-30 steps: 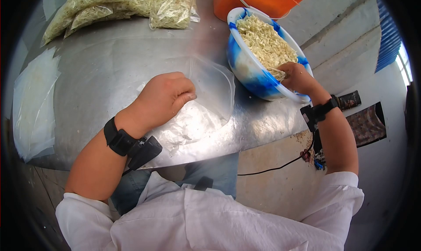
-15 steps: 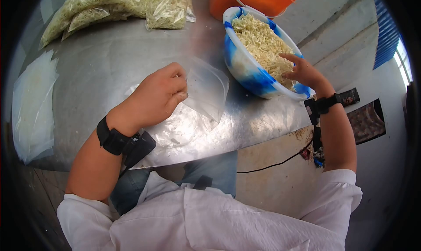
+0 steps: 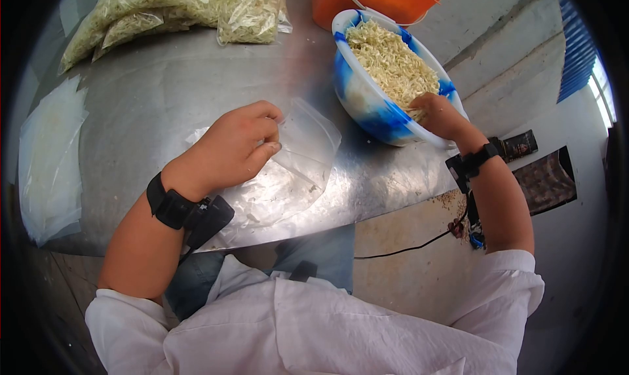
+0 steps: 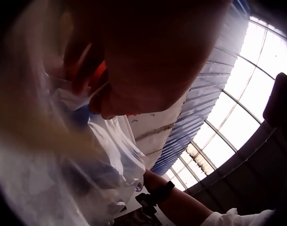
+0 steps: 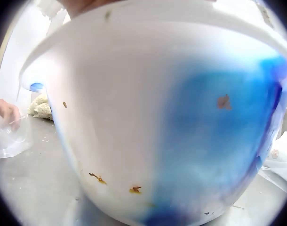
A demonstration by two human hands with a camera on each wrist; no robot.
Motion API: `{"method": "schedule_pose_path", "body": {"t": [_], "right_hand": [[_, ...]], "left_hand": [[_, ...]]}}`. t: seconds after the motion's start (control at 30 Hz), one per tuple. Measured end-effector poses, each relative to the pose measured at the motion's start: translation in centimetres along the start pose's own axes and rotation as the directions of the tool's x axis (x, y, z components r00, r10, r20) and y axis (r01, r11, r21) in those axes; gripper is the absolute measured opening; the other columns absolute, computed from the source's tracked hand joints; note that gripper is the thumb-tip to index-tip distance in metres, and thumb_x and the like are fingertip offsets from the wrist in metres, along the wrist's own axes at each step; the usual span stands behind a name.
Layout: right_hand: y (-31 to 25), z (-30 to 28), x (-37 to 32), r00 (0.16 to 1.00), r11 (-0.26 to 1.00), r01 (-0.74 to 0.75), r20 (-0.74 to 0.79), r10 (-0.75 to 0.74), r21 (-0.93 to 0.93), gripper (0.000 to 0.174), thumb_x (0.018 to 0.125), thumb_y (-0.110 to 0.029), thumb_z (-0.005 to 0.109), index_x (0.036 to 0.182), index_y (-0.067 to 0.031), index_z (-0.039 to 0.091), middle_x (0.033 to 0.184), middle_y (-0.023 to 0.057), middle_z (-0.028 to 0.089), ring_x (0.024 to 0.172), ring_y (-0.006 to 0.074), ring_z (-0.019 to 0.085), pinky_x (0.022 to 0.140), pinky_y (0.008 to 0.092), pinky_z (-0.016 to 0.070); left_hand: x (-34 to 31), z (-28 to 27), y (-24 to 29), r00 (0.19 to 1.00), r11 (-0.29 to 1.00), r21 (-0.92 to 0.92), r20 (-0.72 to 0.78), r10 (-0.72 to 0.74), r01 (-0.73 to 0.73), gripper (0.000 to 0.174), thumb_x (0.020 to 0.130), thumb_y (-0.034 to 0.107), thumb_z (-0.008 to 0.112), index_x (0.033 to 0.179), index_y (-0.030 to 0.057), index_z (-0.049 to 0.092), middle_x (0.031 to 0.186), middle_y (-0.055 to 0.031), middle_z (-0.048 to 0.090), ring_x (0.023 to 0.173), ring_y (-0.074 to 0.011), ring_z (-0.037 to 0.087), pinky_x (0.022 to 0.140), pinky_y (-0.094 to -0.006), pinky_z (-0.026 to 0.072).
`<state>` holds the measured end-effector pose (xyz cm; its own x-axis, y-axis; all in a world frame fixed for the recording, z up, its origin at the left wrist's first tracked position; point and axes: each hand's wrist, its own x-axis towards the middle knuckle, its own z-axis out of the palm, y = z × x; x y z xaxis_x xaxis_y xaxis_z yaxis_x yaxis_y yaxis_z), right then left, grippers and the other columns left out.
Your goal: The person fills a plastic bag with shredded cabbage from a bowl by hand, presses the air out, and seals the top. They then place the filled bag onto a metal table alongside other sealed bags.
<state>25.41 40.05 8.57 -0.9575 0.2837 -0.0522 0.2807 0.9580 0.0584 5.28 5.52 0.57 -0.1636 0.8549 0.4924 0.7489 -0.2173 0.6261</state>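
My left hand [image 3: 229,146] pinches the edge of a clear plastic bag [image 3: 311,139] over the metal table, and the left wrist view shows its fingers at the thin film [image 4: 113,146]. My right hand [image 3: 442,116] reaches over the near rim of a blue and white bowl [image 3: 370,123]. Its curled fingers dig into the pale, thin shreds [image 3: 390,57] that fill the bowl, and the fingertips are hidden among them. In the right wrist view the bowl's wall [image 5: 120,113] blocks most of that hand.
Several filled bags of shreds [image 3: 249,15] lie along the table's back left. A stack of flat plastic bags [image 3: 52,159] rests at the left edge. An orange bucket [image 3: 380,1] stands behind the bowl. The metal table's front edge [image 3: 282,231] is close to the body.
My right hand lifted from the shreds with spread fingers, then went back down into them with fingers curled. The left hand shifted slightly left with the bag, whose mouth now stands up more.
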Motion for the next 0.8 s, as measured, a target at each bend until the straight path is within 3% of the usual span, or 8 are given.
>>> {"method": "schedule_pose_path", "body": {"t": [0.13, 0.2, 0.27, 0.33, 0.37, 0.43, 0.53, 0.8], "right_hand": [[-1.4, -2.7, -0.7, 0.992, 0.988, -0.123, -0.018, 0.126, 0.094, 0.036, 0.065, -0.003, 0.067, 0.100, 0.0006, 0.062, 0.085, 0.0133, 0.064, 0.082, 0.0233, 0.062, 0.075, 0.0306, 0.0481], [-0.7, -4.0, -0.4, 0.953, 0.938, -0.223, -0.143, 0.267, 0.266, 0.036, 0.065, 0.001, 0.064, 0.101, 0.0027, 0.061, 0.084, 0.0108, 0.064, 0.078, 0.0167, 0.060, 0.072, 0.0278, 0.0481], [0.3, -4.1, -0.5, 0.959, 0.938, -0.208, -0.130, 0.251, 0.277, 0.036, 0.066, 0.003, 0.063, 0.102, 0.0037, 0.060, 0.082, 0.0078, 0.064, 0.075, 0.0129, 0.058, 0.071, 0.0264, 0.0481], [1.8, -3.5, -0.5, 0.951, 0.986, -0.036, -0.299, 0.084, 0.164, 0.036, 0.066, 0.001, 0.063, 0.102, 0.0020, 0.061, 0.079, 0.0115, 0.063, 0.069, 0.0149, 0.060, 0.068, 0.0273, 0.0490], [1.4, -3.9, -0.5, 0.951, 0.986, -0.035, -0.299, 0.083, 0.163, 0.036, 0.066, 0.001, 0.063, 0.102, 0.0020, 0.061, 0.079, 0.0115, 0.063, 0.069, 0.0149, 0.060, 0.068, 0.0273, 0.0490], [0.6, -4.9, -0.7, 0.931, 0.911, -0.189, -0.228, 0.285, 0.367, 0.034, 0.068, 0.002, 0.062, 0.103, 0.0033, 0.061, 0.082, 0.0094, 0.064, 0.072, 0.0128, 0.060, 0.069, 0.0265, 0.0489], [0.0, -5.3, -0.9, 0.910, 0.849, -0.233, -0.202, 0.363, 0.474, 0.034, 0.070, 0.003, 0.062, 0.104, 0.0043, 0.060, 0.086, 0.0084, 0.064, 0.075, 0.0123, 0.060, 0.069, 0.0256, 0.0489], [-1.6, -7.6, -0.6, 0.888, 0.596, -0.006, -0.269, 0.372, 0.803, 0.039, 0.076, 0.005, 0.063, 0.114, 0.0047, 0.055, 0.099, 0.0110, 0.063, 0.084, 0.0164, 0.063, 0.078, 0.0265, 0.0515]], "left_hand": [[0.0, 0.2, -0.1, 1.000, 1.000, -0.002, 0.006, 0.008, -0.008, 0.006, 0.074, 0.004, 0.058, 0.071, 0.0006, 0.054, 0.105, -0.0133, 0.055, 0.081, -0.0272, 0.056, 0.073, -0.0327, 0.0451], [-0.1, 0.4, -0.1, 1.000, 1.000, -0.005, 0.007, 0.012, -0.012, 0.006, 0.074, 0.004, 0.058, 0.071, 0.0006, 0.054, 0.105, -0.0132, 0.055, 0.081, -0.0272, 0.056, 0.073, -0.0326, 0.0453], [-0.1, 0.4, 0.0, 1.000, 1.000, 0.013, 0.010, 0.005, -0.005, 0.005, 0.074, 0.005, 0.058, 0.072, 0.0009, 0.056, 0.104, -0.0129, 0.056, 0.082, -0.0268, 0.057, 0.073, -0.0322, 0.0456], [-0.1, 0.5, -0.2, 1.000, 1.000, 0.011, 0.001, 0.014, -0.014, 0.005, 0.074, 0.005, 0.060, 0.073, 0.0013, 0.057, 0.102, -0.0126, 0.056, 0.083, -0.0265, 0.057, 0.073, -0.0318, 0.0458], [-0.1, 0.6, -0.3, 1.000, 1.000, 0.006, -0.013, 0.016, -0.015, 0.005, 0.074, 0.006, 0.061, 0.074, 0.0018, 0.058, 0.101, -0.0122, 0.057, 0.083, -0.0262, 0.057, 0.073, -0.0315, 0.0460], [-0.1, 0.6, -0.2, 1.000, 1.000, 0.005, -0.015, 0.003, -0.003, 0.005, 0.074, 0.006, 0.062, 0.075, 0.0025, 0.059, 0.100, -0.0116, 0.057, 0.084, -0.0258, 0.058, 0.074, -0.0312, 0.0461], [0.1, 0.6, 0.1, 1.000, 1.000, -0.012, -0.006, -0.027, 0.027, 0.007, 0.073, 0.007, 0.065, 0.075, 0.0037, 0.059, 0.098, -0.0107, 0.058, 0.083, -0.0253, 0.058, 0.073, -0.0308, 0.0463], [0.1, 0.6, 0.0, 1.000, 1.000, 0.002, -0.024, -0.009, 0.009, 0.009, 0.073, 0.009, 0.067, 0.076, 0.0047, 0.060, 0.095, -0.0101, 0.060, 0.079, -0.0253, 0.059, 0.071, -0.0307, 0.0465]]}}
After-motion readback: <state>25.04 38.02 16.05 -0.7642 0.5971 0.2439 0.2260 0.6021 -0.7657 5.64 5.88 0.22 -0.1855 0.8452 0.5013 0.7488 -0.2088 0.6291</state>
